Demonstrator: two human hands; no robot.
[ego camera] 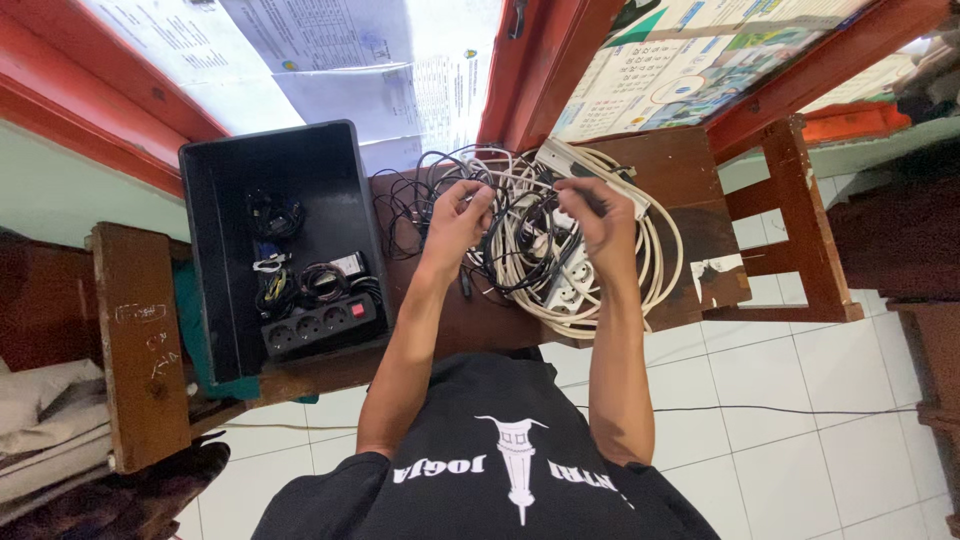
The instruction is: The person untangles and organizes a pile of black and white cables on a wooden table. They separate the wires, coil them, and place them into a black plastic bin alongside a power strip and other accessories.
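Observation:
A tangle of white and black cables (520,255) lies on a dark wooden table (690,170). My left hand (455,215) is raised over the tangle's left side, fingers pinched on a thin black cable (405,205). On the right side of the pile, my right hand (600,215) is closed on a black cable among the thick white cords (655,240). A long white power strip (585,165) lies at the far side of the pile. Another white socket block (572,288) sits near my right wrist.
A black plastic bin (215,260) stands on the table's left, holding a black power strip with a red switch (320,325) and small coiled cables (275,215). Papers (330,60) hang on the wall beyond. A wooden chair frame (800,230) stands right, a wooden plank (140,340) left, white floor tiles below.

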